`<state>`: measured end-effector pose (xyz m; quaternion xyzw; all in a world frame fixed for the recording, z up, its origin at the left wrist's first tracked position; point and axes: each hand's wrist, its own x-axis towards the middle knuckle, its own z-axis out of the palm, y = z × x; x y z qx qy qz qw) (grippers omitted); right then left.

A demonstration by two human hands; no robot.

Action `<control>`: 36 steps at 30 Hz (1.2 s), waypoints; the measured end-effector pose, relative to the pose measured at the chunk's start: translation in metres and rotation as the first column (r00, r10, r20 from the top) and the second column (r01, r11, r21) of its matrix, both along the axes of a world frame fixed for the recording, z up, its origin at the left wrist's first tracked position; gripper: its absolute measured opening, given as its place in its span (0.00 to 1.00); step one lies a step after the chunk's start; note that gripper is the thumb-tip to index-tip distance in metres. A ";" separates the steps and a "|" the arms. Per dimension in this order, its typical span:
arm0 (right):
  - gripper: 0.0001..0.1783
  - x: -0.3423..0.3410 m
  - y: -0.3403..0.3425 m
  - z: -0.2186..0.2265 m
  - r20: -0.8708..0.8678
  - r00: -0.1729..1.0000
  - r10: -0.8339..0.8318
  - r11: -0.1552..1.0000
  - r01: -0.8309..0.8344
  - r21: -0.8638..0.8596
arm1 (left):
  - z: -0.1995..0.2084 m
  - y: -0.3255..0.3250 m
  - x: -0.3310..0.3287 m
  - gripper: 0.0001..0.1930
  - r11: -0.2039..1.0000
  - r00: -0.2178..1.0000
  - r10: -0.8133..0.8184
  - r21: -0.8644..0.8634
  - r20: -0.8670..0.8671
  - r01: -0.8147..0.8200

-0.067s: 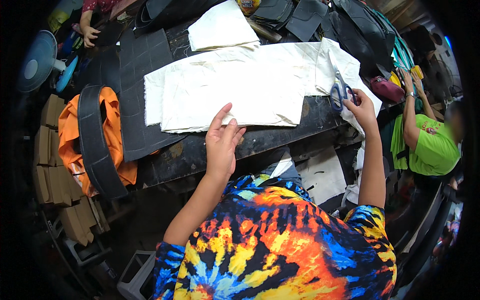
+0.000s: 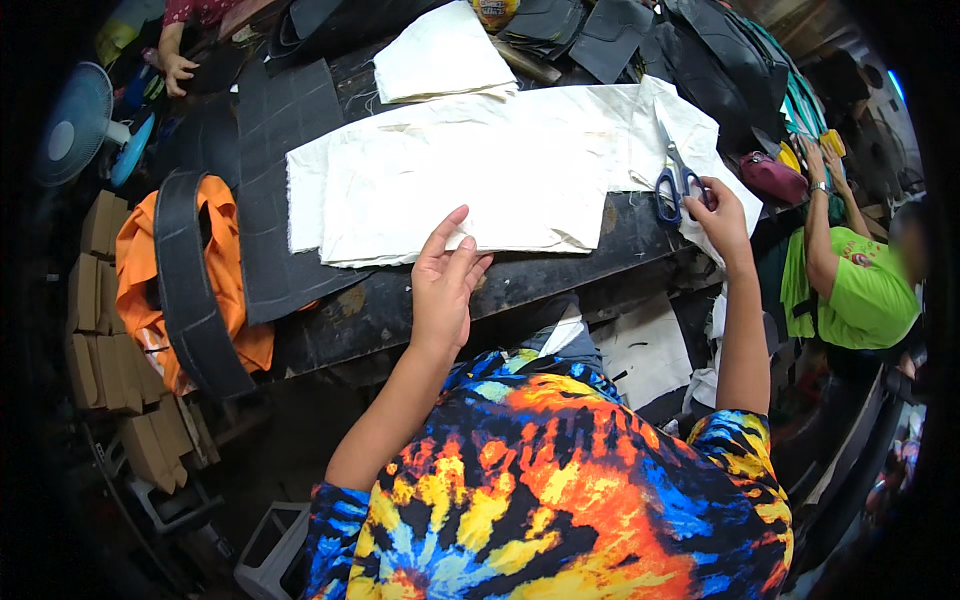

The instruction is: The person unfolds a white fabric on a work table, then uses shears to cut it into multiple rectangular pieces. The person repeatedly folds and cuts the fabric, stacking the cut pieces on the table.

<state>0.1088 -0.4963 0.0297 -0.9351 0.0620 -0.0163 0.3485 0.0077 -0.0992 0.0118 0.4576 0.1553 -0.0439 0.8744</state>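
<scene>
Folded white cloth (image 2: pixel 460 185) lies in layers on the dark worktable (image 2: pixel 560 285) in front of me. My left hand (image 2: pixel 446 285) is at its near edge, fingers stretched out and apart, the fingertips resting on the cloth. To the right, my right hand (image 2: pixel 722 222) pinches a handle loop of the dark-blue-handled scissors (image 2: pixel 674 180). Their blades point away from me, over the right end of the cloth. Another folded white piece (image 2: pixel 440 55) lies just beyond the large one.
Black sheet material (image 2: pixel 285 190) and an orange bag (image 2: pixel 225 260) with a black strap lie left. Black cut pieces (image 2: pixel 610 40) are piled at the back. A fan (image 2: pixel 75 125) stands far left. A person in a green shirt (image 2: pixel 865 290) works at the right; another person's hand (image 2: pixel 177 72) shows top left.
The scissors have shifted slightly left with my right hand on the handle. My left hand stays at the cloth's near edge.
</scene>
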 end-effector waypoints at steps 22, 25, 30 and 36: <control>0.18 -0.013 0.022 0.035 -0.281 0.959 0.023 0.931 0.082 0.356 | -0.011 -0.021 0.017 0.20 0.997 0.997 0.068 0.043 0.047 -0.070; 0.21 -0.055 0.044 0.046 -0.220 0.959 0.178 0.810 -0.016 0.587 | -0.011 -0.023 0.017 0.20 0.994 0.997 0.070 0.081 0.045 -0.073; 0.16 -0.139 0.097 0.035 -0.288 0.846 0.449 0.736 -0.168 0.656 | -0.008 -0.025 0.018 0.19 0.988 0.993 0.102 0.110 0.058 -0.108; 0.21 -0.160 0.140 0.008 -0.429 0.623 0.655 0.586 -0.060 0.808 | -0.008 -0.026 0.019 0.19 0.988 0.992 0.117 0.099 0.053 -0.122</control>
